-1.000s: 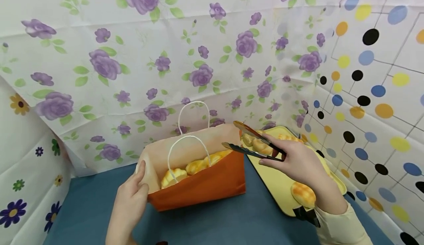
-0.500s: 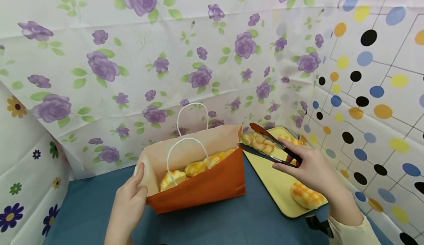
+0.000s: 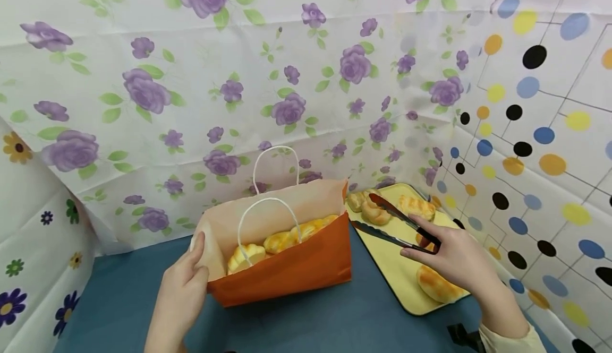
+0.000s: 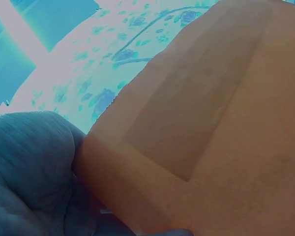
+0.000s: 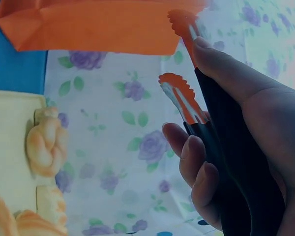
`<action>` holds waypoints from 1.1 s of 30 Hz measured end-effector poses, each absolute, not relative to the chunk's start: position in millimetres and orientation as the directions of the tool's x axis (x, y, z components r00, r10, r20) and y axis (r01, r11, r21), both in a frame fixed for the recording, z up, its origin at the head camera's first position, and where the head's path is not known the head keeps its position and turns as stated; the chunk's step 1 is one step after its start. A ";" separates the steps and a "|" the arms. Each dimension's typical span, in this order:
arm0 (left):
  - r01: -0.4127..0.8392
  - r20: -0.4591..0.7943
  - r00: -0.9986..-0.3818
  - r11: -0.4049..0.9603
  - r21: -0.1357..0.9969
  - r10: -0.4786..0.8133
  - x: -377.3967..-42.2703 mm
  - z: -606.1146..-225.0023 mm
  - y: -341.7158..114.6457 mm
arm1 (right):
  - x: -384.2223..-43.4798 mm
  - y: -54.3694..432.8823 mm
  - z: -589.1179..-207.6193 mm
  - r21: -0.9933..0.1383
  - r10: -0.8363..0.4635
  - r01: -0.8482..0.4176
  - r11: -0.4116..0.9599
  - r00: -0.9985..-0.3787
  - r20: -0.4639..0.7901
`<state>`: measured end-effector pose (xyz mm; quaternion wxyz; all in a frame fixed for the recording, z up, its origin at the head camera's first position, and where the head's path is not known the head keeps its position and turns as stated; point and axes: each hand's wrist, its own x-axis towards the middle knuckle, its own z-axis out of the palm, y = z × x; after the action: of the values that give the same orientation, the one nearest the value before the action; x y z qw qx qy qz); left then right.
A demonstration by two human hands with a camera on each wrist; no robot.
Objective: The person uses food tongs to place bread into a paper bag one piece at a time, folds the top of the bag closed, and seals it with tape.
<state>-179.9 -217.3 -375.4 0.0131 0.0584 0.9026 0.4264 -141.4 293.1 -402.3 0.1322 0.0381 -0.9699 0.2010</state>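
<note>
An orange paper bag (image 3: 291,270) with white handles lies open toward the camera, with several toy breads (image 3: 282,241) inside. My left hand (image 3: 179,289) grips the bag's left edge, thumb and fingers on the paper; the left wrist view shows the bag's side (image 4: 226,123) close up. My right hand (image 3: 459,255) holds black-handled tongs (image 3: 392,228), their tips spread apart with nothing between them. The tongs hang over a yellow tray (image 3: 389,273), near a twisted bread (image 3: 375,212). In the right wrist view the fingers wrap the tongs' handles (image 5: 226,162).
More breads lie on the tray, one at its back (image 3: 416,207) and one at the front (image 3: 437,284). A blue cloth (image 3: 306,321) covers the table. Floral sheeting (image 3: 287,77) stands behind, and dotted sheeting (image 3: 540,156) on the right.
My right hand has carried the tongs rightward and slightly down, from beside the bag's opening to above the tray. My left hand keeps its hold on the bag.
</note>
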 end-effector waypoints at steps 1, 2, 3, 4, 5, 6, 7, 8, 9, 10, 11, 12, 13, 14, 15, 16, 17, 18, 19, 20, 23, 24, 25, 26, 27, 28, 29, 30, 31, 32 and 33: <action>0.089 0.019 -0.993 0.633 0.769 0.116 -180.2 -375.0 -216.7 | -140.4 295.1 -404.1 -0.382 -0.019 -0.124 0.916 -0.964 0.266; 0.082 0.011 -0.993 0.635 0.768 0.115 -180.5 -374.8 -216.1 | -139.5 297.2 -405.9 -0.382 -0.019 -0.123 0.916 -0.964 0.265; 0.076 0.003 -0.993 0.637 0.767 0.114 -180.7 -374.9 -215.5 | -138.6 299.5 -407.7 -0.383 -0.020 -0.122 0.916 -0.965 0.261; 0.064 -0.009 -0.994 0.639 0.766 0.112 -180.5 -374.8 -216.3 | -138.8 301.0 -409.0 -0.384 -0.019 -0.120 0.916 -0.966 0.256; 0.057 -0.018 -0.994 0.642 0.764 0.109 -180.3 -374.9 -216.9 | -139.0 302.7 -410.2 -0.383 -0.018 -0.115 0.917 -0.968 0.250; 0.051 -0.024 -0.994 0.645 0.762 0.106 -180.0 -375.1 -217.3 | -139.5 304.4 -411.7 -0.383 -0.022 -0.116 0.916 -0.970 0.242; 0.048 -0.027 -0.994 0.649 0.759 0.105 -179.9 -375.4 -217.8 | -140.2 306.4 -412.9 -0.383 -0.024 -0.115 0.916 -0.972 0.235; 0.049 -0.025 -0.994 0.653 0.756 0.103 -179.7 -375.6 -218.1 | -141.4 308.6 -414.1 -0.380 -0.023 -0.109 0.919 -0.974 0.225; 0.053 -0.019 -0.995 0.657 0.752 0.101 -179.5 -375.8 -218.4 | -142.9 310.7 -415.2 -0.377 -0.023 -0.104 0.920 -0.977 0.212; 0.057 -0.013 -0.995 0.661 0.748 0.101 -179.4 -375.8 -218.7 | -144.9 312.9 -415.9 -0.373 -0.021 -0.095 0.923 -0.980 0.197; 0.064 -0.004 -0.995 0.665 0.744 0.100 -179.4 -375.8 -218.9 | -147.3 315.3 -416.5 -0.368 -0.020 -0.088 0.926 -0.983 0.184; 0.072 0.005 -0.995 0.666 0.742 0.101 -179.6 -375.7 -219.0 | -150.1 318.0 -416.6 -0.360 -0.019 -0.081 0.929 -0.985 0.172; 0.078 0.014 -0.995 0.666 0.742 0.102 -179.9 -375.6 -218.9 | -153.0 320.8 -416.1 -0.347 -0.013 -0.066 0.936 -0.988 0.154; 0.083 0.019 -0.994 0.665 0.742 0.103 -180.1 -375.4 -218.7 | -156.2 323.9 -415.6 -0.333 -0.010 -0.057 0.941 -0.990 0.142; 0.086 0.021 -0.994 0.663 0.744 0.105 -180.5 -375.2 -218.5 | -159.8 327.2 -414.7 -0.317 -0.006 -0.048 0.947 -0.992 0.130; 0.090 0.025 -0.994 0.659 0.747 0.108 -180.9 -375.1 -218.2 | -163.7 330.8 -413.7 -0.295 -0.003 -0.040 0.955 -0.993 0.122; 0.095 0.031 -0.994 0.656 0.749 0.109 -181.4 -375.0 -217.9 | -168.2 334.4 -412.8 -0.273 -0.005 -0.039 0.961 -0.993 0.122; 0.099 0.037 -0.993 0.652 0.751 0.109 -181.9 -374.8 -217.6 | -173.1 337.9 -411.7 -0.252 -0.008 -0.039 0.967 -0.993 0.121; 0.104 0.045 -0.993 0.651 0.752 0.108 -182.0 -374.2 -217.5 | -178.3 341.2 -409.7 -0.231 -0.015 -0.044 0.972 -0.992 0.124; 0.107 0.049 -0.993 0.650 0.752 0.107 -182.2 -373.5 -217.4 | -183.7 344.6 -408.2 -0.210 -0.025 -0.053 0.976 -0.991 0.133; 0.106 0.051 -0.993 0.659 0.744 0.103 -182.5 -372.1 -217.3 | -198.7 352.6 -405.7 -0.153 -0.057 -0.076 0.985 -0.990 0.129; 0.105 0.047 -0.993 0.663 0.741 0.104 -182.6 -372.3 -217.3 | -202.7 354.5 -406.2 -0.133 -0.067 -0.084 0.988 -0.990 0.123; 0.101 0.040 -0.994 0.669 0.737 0.106 -182.5 -372.9 -217.4 | -205.9 355.9 -407.0 -0.115 -0.079 -0.093 0.989 -0.990 0.117; 0.095 0.030 -0.994 0.674 0.733 0.108 -182.6 -373.4 -217.4 | -208.9 356.9 -408.0 -0.098 -0.087 -0.098 0.990 -0.990 0.107; 0.091 0.023 -0.994 0.678 0.729 0.109 -182.5 -373.8 -217.3 | -212.2 357.3 -408.9 -0.083 -0.097 -0.105 0.991 -0.991 0.097; 0.087 0.017 -0.994 0.681 0.727 0.109 -182.5 -374.3 -217.1 | -215.7 357.3 -409.7 -0.068 -0.107 -0.113 0.991 -0.990 0.090; 0.085 0.013 -0.994 0.684 0.725 0.109 -182.4 -374.7 -217.0 | -219.3 356.9 -410.2 -0.056 -0.115 -0.121 0.991 -0.989 0.090; 0.088 0.016 -0.994 0.686 0.722 0.110 -182.3 -375.2 -216.8 | -223.0 356.2 -410.5 -0.044 -0.122 -0.126 0.991 -0.989 0.089; 0.086 0.014 -0.994 0.689 0.720 0.109 -182.1 -375.3 -216.7 | -227.2 355.4 -410.8 -0.029 -0.129 -0.133 0.991 -0.987 0.092; 0.087 0.014 -0.994 0.690 0.719 0.110 -181.8 -375.2 -216.6 | -231.6 354.3 -411.0 -0.008 -0.136 -0.137 0.991 -0.987 0.090; 0.087 0.014 -0.994 0.690 0.718 0.111 -181.3 -375.4 -216.8 | -236.0 353.3 -411.7 0.018 -0.142 -0.141 0.990 -0.985 0.092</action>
<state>-181.3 -216.8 -375.4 0.0153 0.0540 0.9192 0.3897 -236.0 353.3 -411.7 0.0468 0.0712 -0.9963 -0.0058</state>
